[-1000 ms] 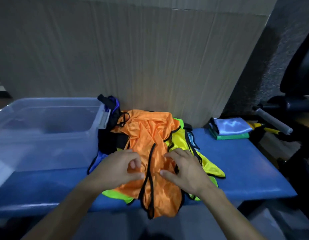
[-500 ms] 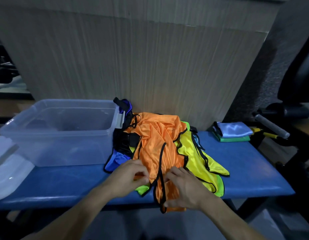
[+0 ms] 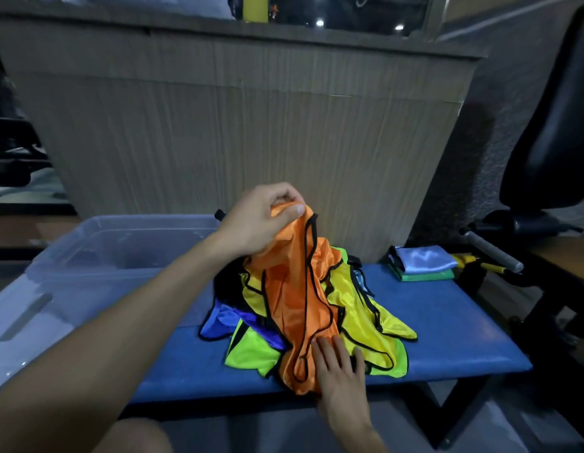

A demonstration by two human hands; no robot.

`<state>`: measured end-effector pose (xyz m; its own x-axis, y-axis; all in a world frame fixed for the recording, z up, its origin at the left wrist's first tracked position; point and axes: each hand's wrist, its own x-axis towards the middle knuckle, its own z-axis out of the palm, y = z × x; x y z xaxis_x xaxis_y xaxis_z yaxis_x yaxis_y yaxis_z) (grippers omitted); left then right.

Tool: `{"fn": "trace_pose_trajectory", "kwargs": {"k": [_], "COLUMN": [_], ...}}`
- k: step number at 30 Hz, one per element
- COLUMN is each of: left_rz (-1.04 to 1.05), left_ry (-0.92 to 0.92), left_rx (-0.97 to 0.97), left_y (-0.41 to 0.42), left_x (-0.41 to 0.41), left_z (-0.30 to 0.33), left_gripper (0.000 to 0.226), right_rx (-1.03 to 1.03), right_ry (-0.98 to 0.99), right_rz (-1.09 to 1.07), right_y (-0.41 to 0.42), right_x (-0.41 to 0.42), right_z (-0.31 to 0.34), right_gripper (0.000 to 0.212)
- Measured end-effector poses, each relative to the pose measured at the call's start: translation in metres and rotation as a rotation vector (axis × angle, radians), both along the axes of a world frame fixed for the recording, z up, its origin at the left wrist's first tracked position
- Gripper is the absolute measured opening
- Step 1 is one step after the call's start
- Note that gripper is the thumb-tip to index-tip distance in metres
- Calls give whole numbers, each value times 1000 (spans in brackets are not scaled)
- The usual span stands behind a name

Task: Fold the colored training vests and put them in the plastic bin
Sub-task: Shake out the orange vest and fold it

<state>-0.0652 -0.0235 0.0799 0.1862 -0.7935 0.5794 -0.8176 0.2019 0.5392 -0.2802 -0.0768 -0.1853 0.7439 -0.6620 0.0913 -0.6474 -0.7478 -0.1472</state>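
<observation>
Left hand has lifted orange vest; shiny, black-trimmed.

**What the head view cannot show**

The plastic bin runs off the frame at 9 o'clock, and the left forearm crosses its near wall. The left hand covers the top edge of the orange vest, so the pinched part is out of sight. Under that vest, the yellow vest, the lime vest and the blue vest show only in patches. The right hand hides the orange hem at 6 o'clock. The bench legs sink into shadow at 4 o'clock.
</observation>
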Motion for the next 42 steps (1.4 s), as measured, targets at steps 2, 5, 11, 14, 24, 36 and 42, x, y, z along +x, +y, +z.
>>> {"fn": "trace_pose_trajectory", "kwargs": {"k": [2, 5, 11, 14, 24, 36, 42], "left_rz": [7, 8, -2, 23, 51, 73, 244], "left_ry": [24, 102, 140, 144, 234, 194, -86], "left_rx": [-2, 6, -8, -24, -63, -88, -8], "left_y": [4, 10, 13, 18, 30, 40, 53], "left_x": [-1, -4, -15, -14, -23, -13, 4], "left_z": [6, 15, 35, 49, 75, 74, 72], "left_gripper": [6, 9, 8, 8, 10, 12, 9], "right_rx": [-76, -133, -27, 195, 339, 848, 807], "right_ry": [-78, -208, -402, -712, -197, -881, -1271], "right_rz": [24, -31, -2, -47, -18, -287, -196], "right_y": [-1, -2, 2, -5, 11, -14, -48], "right_x": [-4, -13, -4, -6, -18, -24, -37], "right_z": [1, 7, 40, 61, 96, 107, 252], "right_gripper": [102, 69, 49, 39, 92, 23, 19]}}
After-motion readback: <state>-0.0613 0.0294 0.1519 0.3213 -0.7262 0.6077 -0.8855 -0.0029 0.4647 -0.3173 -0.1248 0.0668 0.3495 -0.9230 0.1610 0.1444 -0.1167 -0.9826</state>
